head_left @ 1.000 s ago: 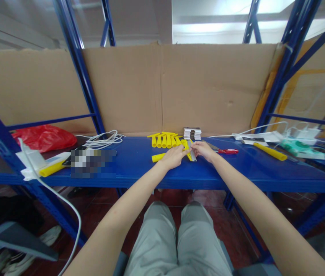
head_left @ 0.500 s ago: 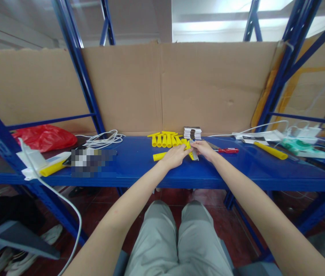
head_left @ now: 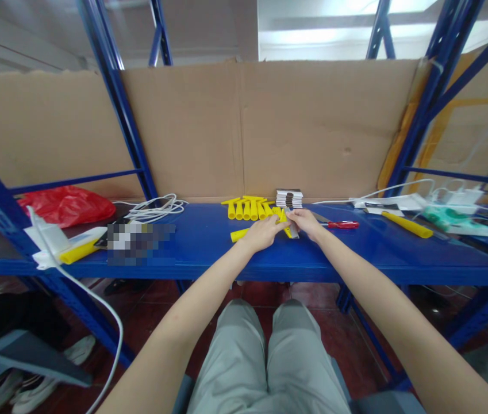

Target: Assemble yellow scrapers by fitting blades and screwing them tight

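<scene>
Both bare arms stretch forward from the lower corners, and the hands meet above the blue table (head_left: 209,244), fingertips nearly touching. The left hand (head_left: 265,233) lies palm down, its fingers bent over a yellow handle (head_left: 239,234) and closed on it, with the thumb side towards the other hand. The right hand (head_left: 306,223) is turned inward, thumb and forefinger drawn together in a pinch on a flat metal strip (head_left: 294,232); the remaining fingers are too small to make out. On the cardboard box (head_left: 474,135) at the far right are parts of large dark letters, perhaps an L, cut off too much to read as a word. The held handle is bright, plain yellow and rounded, its tube end poking out left of the hand and its other end beside the grey strip. It sits near the table's front edge, before a row of yellow handles (head_left: 246,214) and a stack of white pieces (head_left: 289,199).
</scene>
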Tool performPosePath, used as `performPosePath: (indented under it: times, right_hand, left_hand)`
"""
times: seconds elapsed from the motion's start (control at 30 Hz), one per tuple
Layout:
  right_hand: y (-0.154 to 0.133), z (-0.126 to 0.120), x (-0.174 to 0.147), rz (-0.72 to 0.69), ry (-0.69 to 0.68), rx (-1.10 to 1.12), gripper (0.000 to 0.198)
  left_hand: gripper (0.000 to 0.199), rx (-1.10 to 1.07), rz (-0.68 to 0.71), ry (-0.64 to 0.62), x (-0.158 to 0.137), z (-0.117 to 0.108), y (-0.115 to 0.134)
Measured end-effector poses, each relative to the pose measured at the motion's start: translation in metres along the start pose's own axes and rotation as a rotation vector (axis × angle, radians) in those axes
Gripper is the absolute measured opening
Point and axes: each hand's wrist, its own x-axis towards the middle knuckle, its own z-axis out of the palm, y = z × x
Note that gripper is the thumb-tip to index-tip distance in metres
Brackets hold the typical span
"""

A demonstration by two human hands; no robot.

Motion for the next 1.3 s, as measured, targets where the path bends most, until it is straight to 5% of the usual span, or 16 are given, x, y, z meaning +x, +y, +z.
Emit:
performPosePath:
  times: [0.17, 0.47, 0.63, 0.87, 1.07, 1.3]
  right_hand:
    - [-0.003, -0.002, 0.0, 0.102, 0.046, 0.139, 0.025]
    - [0.002, -0.007, 0.011, 0.061, 0.245, 0.181, 0.022]
    - [0.013, -0.013, 0.023, -0.043, 0.33, -0.125, 0.027]
    - [0.009, -0.01, 0.013, -0.114, 0.117, -1.014, 0.038]
    - [0.006, -0.004, 0.011, -0.104, -0.071, -1.195, 0.044]
    - [0.011, -0.005, 0.016, -0.007, -0.122, -1.176, 0.05]
  left_hand:
    - [0.049, -0.055, -0.084, 0.003, -0.002, 0.002, -0.01]
    - [0.043, -0.139, -0.18, -0.099, -0.002, 0.004, -0.017]
    - [0.042, -0.123, -0.151, -0.094, -0.001, 0.008, -0.019]
    - [0.044, -0.091, -0.144, -0.103, -0.001, 0.009, -0.017]
    - [0.042, -0.094, -0.157, -0.118, 0.0, 0.007, -0.015]
    - [0.043, -0.104, -0.153, -0.113, 0.0, 0.008, -0.015]
